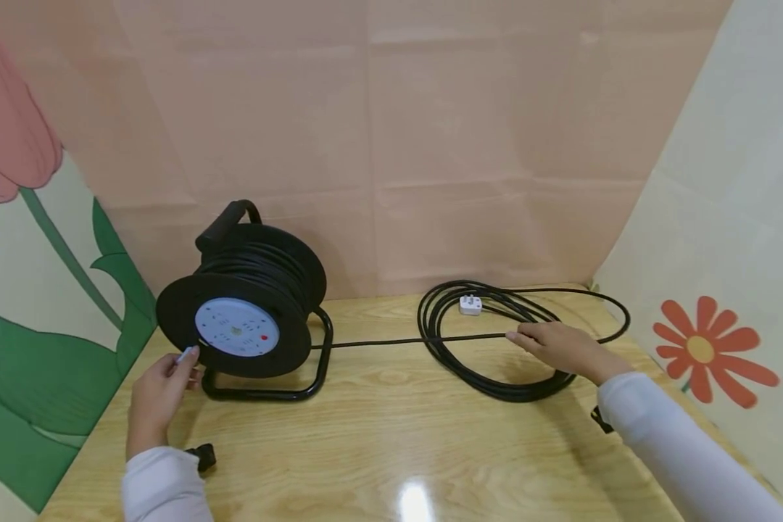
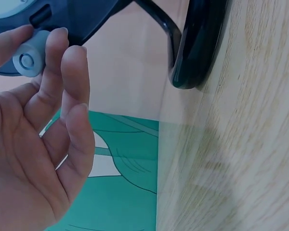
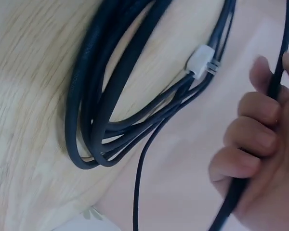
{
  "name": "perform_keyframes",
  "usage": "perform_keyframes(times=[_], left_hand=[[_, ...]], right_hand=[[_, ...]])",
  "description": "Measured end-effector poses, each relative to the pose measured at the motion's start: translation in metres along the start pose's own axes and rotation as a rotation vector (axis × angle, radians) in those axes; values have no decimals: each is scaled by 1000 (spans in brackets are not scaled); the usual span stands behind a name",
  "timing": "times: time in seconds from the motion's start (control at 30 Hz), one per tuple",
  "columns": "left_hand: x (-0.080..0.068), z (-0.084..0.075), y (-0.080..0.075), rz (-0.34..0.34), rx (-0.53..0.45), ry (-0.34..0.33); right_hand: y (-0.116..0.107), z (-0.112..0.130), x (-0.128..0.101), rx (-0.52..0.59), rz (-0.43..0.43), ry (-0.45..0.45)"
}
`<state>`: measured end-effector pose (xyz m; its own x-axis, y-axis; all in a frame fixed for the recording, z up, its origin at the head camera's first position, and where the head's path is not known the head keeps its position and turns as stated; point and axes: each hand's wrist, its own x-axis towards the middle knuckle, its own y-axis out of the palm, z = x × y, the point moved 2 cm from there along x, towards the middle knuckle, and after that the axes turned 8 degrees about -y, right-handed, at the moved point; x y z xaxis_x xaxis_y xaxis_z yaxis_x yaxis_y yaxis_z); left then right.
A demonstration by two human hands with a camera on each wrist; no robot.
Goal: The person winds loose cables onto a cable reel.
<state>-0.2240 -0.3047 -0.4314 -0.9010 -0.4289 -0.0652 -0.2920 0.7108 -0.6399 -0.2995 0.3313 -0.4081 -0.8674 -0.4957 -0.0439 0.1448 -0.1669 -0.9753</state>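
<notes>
A black cable reel (image 1: 235, 326) with a pale socket face stands on its tube frame at the left. My left hand (image 1: 159, 399) pinches the small pale crank knob (image 2: 30, 57) at the reel's lower left rim, between thumb and index finger. From the reel a black cable (image 1: 378, 342) runs right, nearly straight, to my right hand (image 1: 561, 349). In the right wrist view the fingers of that hand curl round the cable (image 3: 274, 86). Below it on the table lies a loose coil of the same cable (image 1: 515, 395), with a white plug (image 1: 470, 305) on its far side.
The wooden table (image 1: 365, 435) meets a pink backdrop (image 1: 378, 145) behind the reel and coil. Flower-printed panels stand at both sides, one with a red flower (image 1: 700, 349). Black straps (image 1: 204, 457) show by both wrists.
</notes>
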Motion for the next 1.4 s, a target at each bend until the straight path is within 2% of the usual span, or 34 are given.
perform_keyframes(times=[0.23, 0.4, 0.57, 0.73, 0.83, 0.97, 1.1, 1.23, 1.4], left_hand=[[3, 3, 1, -1, 3, -15], [2, 4, 1, -21, -28, -28], [2, 2, 0, -72, -108, -61], [3, -2, -1, -134, -252, -111], [2, -4, -1, -148, -331, -146], [0, -8, -1, -152, -441, -171], [0, -13, -2, -144, -608, -183], [0, -17, -3, -128, -738, -179], [-2, -21, -6, -102, -799, -169]], right_hand=[[-9, 1, -6, -140, -203, 26], [-11, -3, -7, -184, -322, 28], [-6, -10, -4, -164, -306, 30], [-1, -9, 0, -209, -292, 175], [-1, -3, 6, -154, -303, 212], [-4, 6, 13, 6, -314, 166], [-7, 13, 19, 126, -352, 122], [-9, 16, 23, 156, -418, 109], [-5, 17, 24, 167, -438, 119]])
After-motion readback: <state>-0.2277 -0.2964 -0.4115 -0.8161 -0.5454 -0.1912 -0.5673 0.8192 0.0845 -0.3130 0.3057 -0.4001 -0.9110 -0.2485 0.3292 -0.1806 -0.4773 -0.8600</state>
